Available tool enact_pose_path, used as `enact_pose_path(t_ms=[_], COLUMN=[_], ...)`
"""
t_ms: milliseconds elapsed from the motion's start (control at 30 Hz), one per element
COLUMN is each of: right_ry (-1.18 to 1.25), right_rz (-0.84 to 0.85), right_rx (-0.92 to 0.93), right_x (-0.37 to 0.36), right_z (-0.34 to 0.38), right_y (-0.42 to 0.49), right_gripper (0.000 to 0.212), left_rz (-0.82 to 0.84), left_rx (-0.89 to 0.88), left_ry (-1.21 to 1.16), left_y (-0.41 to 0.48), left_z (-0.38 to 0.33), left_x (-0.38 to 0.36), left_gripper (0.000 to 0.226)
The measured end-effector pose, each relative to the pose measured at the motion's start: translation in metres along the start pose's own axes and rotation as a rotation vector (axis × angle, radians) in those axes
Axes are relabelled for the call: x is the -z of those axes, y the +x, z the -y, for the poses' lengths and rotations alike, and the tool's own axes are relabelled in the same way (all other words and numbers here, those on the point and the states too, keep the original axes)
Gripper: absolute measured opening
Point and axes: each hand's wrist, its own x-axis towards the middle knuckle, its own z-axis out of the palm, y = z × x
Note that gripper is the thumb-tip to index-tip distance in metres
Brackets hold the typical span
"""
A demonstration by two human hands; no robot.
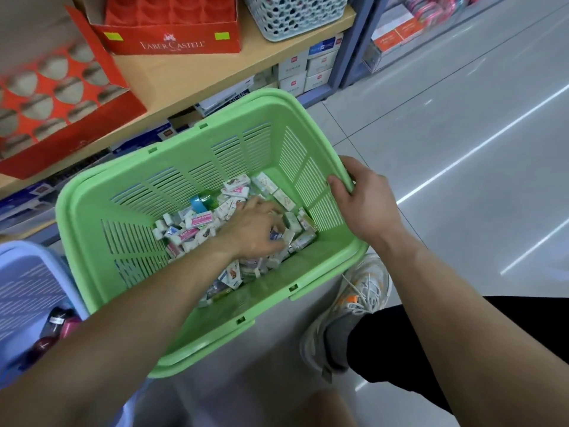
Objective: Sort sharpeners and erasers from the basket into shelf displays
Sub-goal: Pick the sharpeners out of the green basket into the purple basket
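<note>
Dozens of small paper-sleeved erasers (200,220) lie beneath the left hand (252,232), which clutches some; the right hand (366,204) grips the green plastic basket (184,167) at its right edge.

Your left hand (255,231) covers the middle of the eraser pile (197,221) in the basket (221,328); its fingertips are sunk among the packs, so you can't tell whether they pinch the small blue thing (275,236) under them. Your forearm hides the near part of the pile, and the print on most packs is too small to read. The red tray (46,97) at left is smeared by blur, the blue basket (27,285) is cut by the left edge with its dark contents unclear, and the top edge cuts the red box (166,38) and the white basket (295,16).
</note>
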Motion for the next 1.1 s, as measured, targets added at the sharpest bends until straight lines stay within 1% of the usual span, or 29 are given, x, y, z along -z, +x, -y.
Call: enact_pose_path(t_ms=[33, 67, 100, 133, 200, 300, 400, 500, 567, 667, 767, 833, 900, 967, 1033, 1100], right_ry=[-0.002, -0.006, -0.010, -0.013, -0.013, -0.019, -0.034, -0.044, -0.064, -0.135, -0.149, -0.151, -0.219, -0.301, -0.348, -0.365], right_rz=[-0.003, -0.008, -0.015, -0.016, -0.012, 0.000, 0.002, 0.006, 0.015, 0.010, 0.026, 0.039, 0.028, 0.002, 0.004, 0.088], right_rx=[0.005, 0.010, 0.011, 0.010, 0.006, 0.002, -0.007, -0.014, -0.025, -0.027, -0.007, -0.018, -0.018, 0.030, 0.143, 0.257], right_x=[0.000, 0.000, 0.000, 0.000, 0.000, 0.000, 0.000, -0.001, 0.000, 0.004, 0.013, 0.023, 0.033, 0.038, 0.032, 0.016], right_z=[0.000, 0.000, -0.001, -0.001, -0.001, -0.001, -0.001, -0.002, -0.001, 0.007, 0.014, 0.021, 0.034, 0.051, 0.071, 0.091], right_y=[0.000, 0.000, 0.000, 0.000, 0.001, 0.001, 0.001, 0.001, 0.002, 0.000, -0.006, -0.009, -0.014, -0.023, -0.034, -0.043], right_gripper=[0.028, 0.028, 0.028, 0.029, 0.028, 0.029, 0.029, 0.030, 0.030, 0.031, 0.038, 0.045, 0.053, 0.056, 0.056, 0.054], left_rz=[-0.010, 0.028, 0.090, 0.144, 0.171, 0.155, 0.215, 0.216, 0.213, 0.125, -0.071, -0.220, -0.350, -0.400, -0.441, -0.480], left_rx=[0.040, 0.060, 0.069, 0.077, 0.084, -0.022, -0.098, -0.105, -0.071, 0.039, 0.173, 0.243, 0.315, 0.399, 0.472, 0.518], left_ry=[-0.097, -0.173, -0.197, -0.177, -0.122, -0.052, 0.080, 0.128, 0.083, -0.080, -0.228, -0.260, -0.255, -0.185, -0.083, -0.020], left_y=[0.009, 0.016, 0.021, 0.024, 0.022, 0.002, -0.020, -0.037, -0.043, -0.062, -0.109, -0.147, -0.184, -0.213, -0.235, -0.250], left_z=[-0.010, -0.020, -0.029, -0.037, -0.038, -0.017, 0.003, 0.005, 0.000, -0.012, -0.015, -0.011, -0.004, 0.006, 0.017, 0.024], left_x=[-0.002, -0.008, -0.015, -0.023, -0.031, -0.021, -0.014, -0.010, -0.001, 0.017, 0.041, 0.057, 0.069, 0.072, 0.066, 0.055], left_gripper=[0.062, 0.075, 0.084, 0.086, 0.078, 0.066, 0.064, 0.063, 0.061, 0.057, 0.049, 0.040, 0.036, 0.037, 0.041, 0.045])
